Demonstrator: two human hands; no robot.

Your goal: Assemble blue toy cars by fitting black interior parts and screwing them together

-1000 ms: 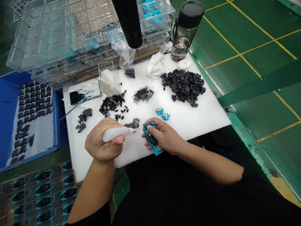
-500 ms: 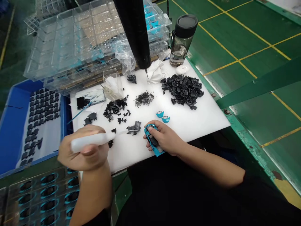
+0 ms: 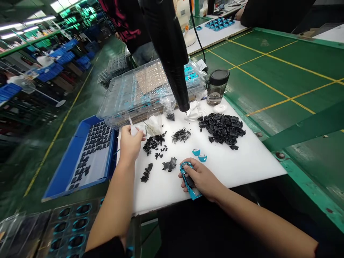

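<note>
My right hand [image 3: 202, 180] grips a small blue housing [image 3: 189, 180] with a black insert, resting it on the white board [image 3: 249, 161]. My left hand [image 3: 130, 142] is stretched out to the board's far left, closed on a white squeeze applicator [image 3: 136, 129] beside a clear plastic box [image 3: 153, 123]. Small black parts [image 3: 155, 142] lie scattered between my hands, with a few more black parts [image 3: 169, 165] just left of the housing. Two loose blue caps [image 3: 199, 155] lie just beyond my right hand.
A heap of black parts [image 3: 221, 129] and a pile of tiny black screws [image 3: 181, 135] lie further back. A hanging black screwdriver [image 3: 172, 53] dangles over the board. Clear trays [image 3: 145, 87], a bottle [image 3: 217, 87], a blue bin [image 3: 88, 157] surround it. Another person [image 3: 131, 25] stands behind.
My left hand has carried the white applicator away from the blue housing to the board's far left. The view has tilted up. My right hand stays on the housing.
</note>
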